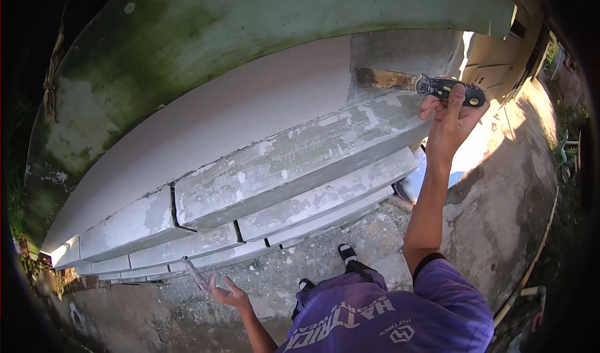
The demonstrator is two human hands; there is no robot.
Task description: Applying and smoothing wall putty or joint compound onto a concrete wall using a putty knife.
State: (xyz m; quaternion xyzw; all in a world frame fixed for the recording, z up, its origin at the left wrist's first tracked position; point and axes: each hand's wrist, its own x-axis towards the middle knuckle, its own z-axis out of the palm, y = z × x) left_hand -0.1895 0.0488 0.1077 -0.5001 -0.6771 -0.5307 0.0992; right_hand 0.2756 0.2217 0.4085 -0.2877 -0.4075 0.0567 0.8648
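My right hand (pixel 453 112) is raised at the upper right, closed around the black handle of a putty knife (pixel 390 80). Its blade is stained brown and dark and points left, over a bare grey patch of wall (pixel 406 50). Below the blade runs the top moulding (pixel 300 150), a grey ledge with patchy white smears. Low at the left of my body is my left hand (pixel 232 295), with fingers partly curled. A narrow pale-grey, putty-smeared thing (pixel 196 274) sticks up from it toward the lower ledges; its kind is unclear.
Further stepped ledges (pixel 331 193), split by dark vertical gaps, lie beneath the top moulding. Above the smooth white wall (pixel 219 115) hangs a green, moss-stained sheet (pixel 206 34). Worn concrete floor (pixel 500 209) surrounds my sandalled feet, with a pipe (pixel 531 265) along the right.
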